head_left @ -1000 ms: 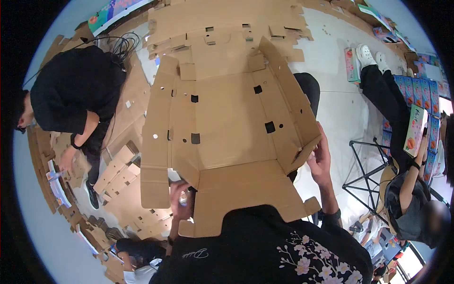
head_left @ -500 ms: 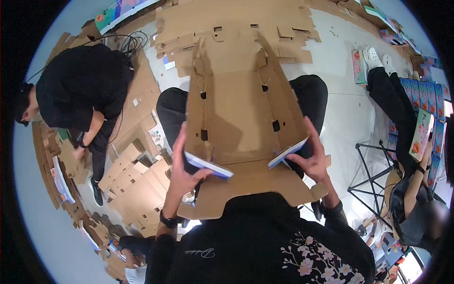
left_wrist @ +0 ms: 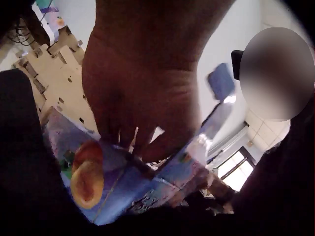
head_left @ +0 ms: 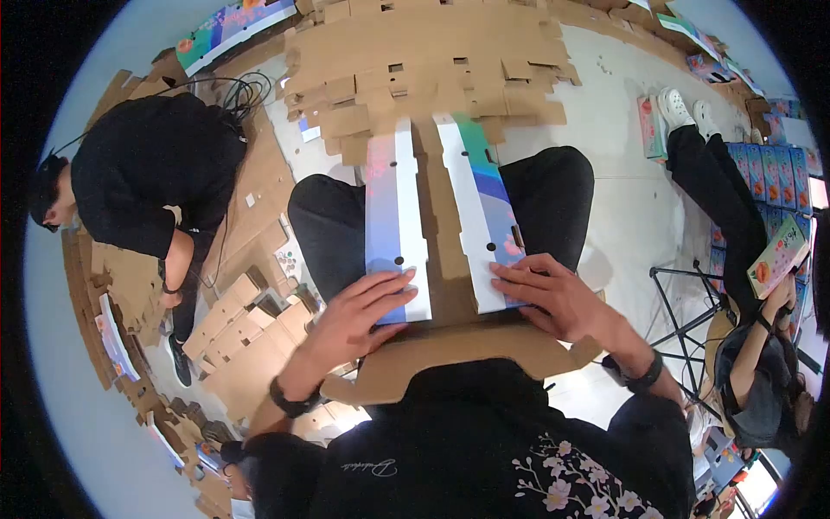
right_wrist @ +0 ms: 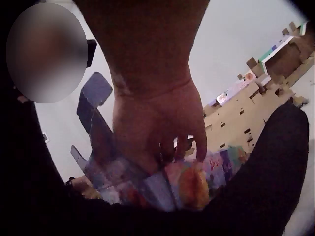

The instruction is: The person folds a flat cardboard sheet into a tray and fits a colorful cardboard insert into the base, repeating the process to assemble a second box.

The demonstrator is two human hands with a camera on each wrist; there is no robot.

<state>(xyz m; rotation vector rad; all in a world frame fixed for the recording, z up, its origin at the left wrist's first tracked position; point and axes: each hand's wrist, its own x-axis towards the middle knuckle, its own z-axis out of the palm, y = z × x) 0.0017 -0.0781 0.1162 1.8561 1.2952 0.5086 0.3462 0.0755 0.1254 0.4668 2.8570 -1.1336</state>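
A partly folded cardboard box [head_left: 445, 251] lies between the person's legs, its brown inside showing through a long gap in the middle. Two side panels lean inward over it: a left panel [head_left: 393, 208] and a right panel [head_left: 484, 203], both printed in colour with white strips. The left hand [head_left: 359, 316] rests with extended fingers on the near end of the left panel. On the right panel's near end, the right hand [head_left: 558, 298] presses with its fingers fairly straight. A brown flap with a cutout [head_left: 467, 346] extends toward the person's torso. Printed peaches show on the box's outside in both wrist views.
Flat cardboard sheets [head_left: 432, 52] cover the floor ahead, and more cut cardboard [head_left: 246, 329] lies at left. One person in black [head_left: 160, 169] bends over at left; another [head_left: 752, 363] holds a printed box [head_left: 778, 255] at right, near a black folding stand [head_left: 679, 320].
Both side panels have folded inward, bringing their printed outsides up. The hands have moved from the box's outer near corners onto the panels' near ends.
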